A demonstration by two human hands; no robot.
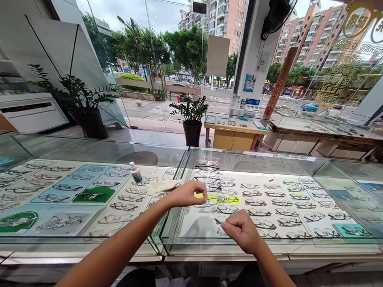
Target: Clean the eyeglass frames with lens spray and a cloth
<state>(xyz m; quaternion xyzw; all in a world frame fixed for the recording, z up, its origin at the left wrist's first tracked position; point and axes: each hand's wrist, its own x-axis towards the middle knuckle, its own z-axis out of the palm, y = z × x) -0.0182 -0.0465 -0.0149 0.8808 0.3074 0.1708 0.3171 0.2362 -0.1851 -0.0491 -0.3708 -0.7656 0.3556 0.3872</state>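
Note:
My left hand (190, 194) is over the glass display counter, its fingers curled round into a pinch. Lower and to its right, my right hand (243, 232) is closed like a fist, the thumb lying along the curled fingers. Whatever either hand may hold is too small or hidden to make out. Close to the left fingers, a dark eyeglass frame (219, 188) and a bright yellow strip (233, 200) show. Left of that hand lie a pale cloth (159, 187) and a small white-capped bottle (136, 173) with a blue label.
The glass display counter (173, 241) spans the view, with rows of eyeglasses (255, 202) inside and a seam between two cases. Beyond it stand potted plants (192, 130), a wooden display cabinet (232, 137), a wall fan (278, 13) and large windows onto a street.

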